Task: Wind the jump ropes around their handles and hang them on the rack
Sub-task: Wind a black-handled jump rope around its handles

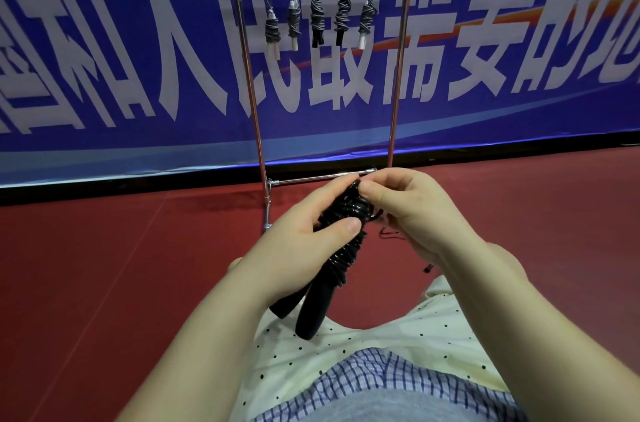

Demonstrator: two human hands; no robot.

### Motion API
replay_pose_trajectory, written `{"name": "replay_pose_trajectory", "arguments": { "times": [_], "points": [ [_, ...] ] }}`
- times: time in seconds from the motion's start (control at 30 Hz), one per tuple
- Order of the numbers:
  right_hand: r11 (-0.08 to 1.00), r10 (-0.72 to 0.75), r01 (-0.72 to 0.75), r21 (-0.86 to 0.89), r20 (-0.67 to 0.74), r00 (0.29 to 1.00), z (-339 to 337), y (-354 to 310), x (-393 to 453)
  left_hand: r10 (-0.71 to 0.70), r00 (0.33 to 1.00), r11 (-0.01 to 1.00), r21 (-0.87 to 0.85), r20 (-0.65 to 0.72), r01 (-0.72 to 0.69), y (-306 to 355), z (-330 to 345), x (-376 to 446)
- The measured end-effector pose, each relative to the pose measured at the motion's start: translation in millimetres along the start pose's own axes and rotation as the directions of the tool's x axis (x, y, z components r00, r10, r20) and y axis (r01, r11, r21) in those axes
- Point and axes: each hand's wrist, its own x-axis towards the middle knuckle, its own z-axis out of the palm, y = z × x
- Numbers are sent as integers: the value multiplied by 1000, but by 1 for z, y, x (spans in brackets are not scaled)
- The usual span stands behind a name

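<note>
Clothing fills the lower centre of the frame: a cream dotted garment [381,345] with a blue checked fabric [363,383] over it, belonging to a person seated on the red floor [104,266].

Behind the floor, a blue banner [138,75] with large white characters spans the whole upper half of the frame.

At upper centre, a metal rack [394,75] stands on the floor in front of the banner. Five wound jump ropes [317,20] hang side by side from the hooks on its top bar.

At centre frame, both hands hold a black jump rope [341,248]. Its cord is coiled around two black handles [317,307], which point down toward the lower centre.

Left hand [298,224]: closed around the coiled section, thumb pressed across the cord.

Right hand [408,207]: fingers curled and pinching the cord at the upper end of the bundle.

A short loose length of black cord [391,234] lies on the floor just below the right hand.
</note>
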Motion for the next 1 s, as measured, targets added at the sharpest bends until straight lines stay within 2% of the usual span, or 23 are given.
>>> {"name": "replay_pose_trajectory", "arguments": {
  "times": [0.13, 0.23, 0.37, 0.53, 0.7, 0.83, 1.0],
  "points": [
    [999, 19, -20, 46, 22, 1000, 3, -2, 0, -38, 999, 994, -102, -18, 36, -6, 4, 1],
    [1000, -17, 17, -2, 1, 1000, 4, -6, 1, -43, 997, 991, -128, -65, 34, -10, 6, 2],
    [1000, -18, 19, 15, -25, 1000, 3, -4, 1, -11, 995, 1000, -14, -97, 10, -11, 7, 3],
    [998, 58, -57, 41, -30, 998, 4, -1, 2, -5, 995, 989, 146, -96, 19, -7, 3, 4],
    [993, 92, -96, 74, 57, 994, 4, -5, 4, 68, 994, 974, 222, -83, -48, -6, -3, 2],
    [967, 63, -93, 238, 131, 989, 3, -1, 2, 67, 995, 991, 124, -74, -58, -4, -6, 6],
    [904, 45, -156, 399, 274, 961, -7, -2, 0, 47, 997, 986, -157, -56, -55, -12, -9, 5]
  ]
}}
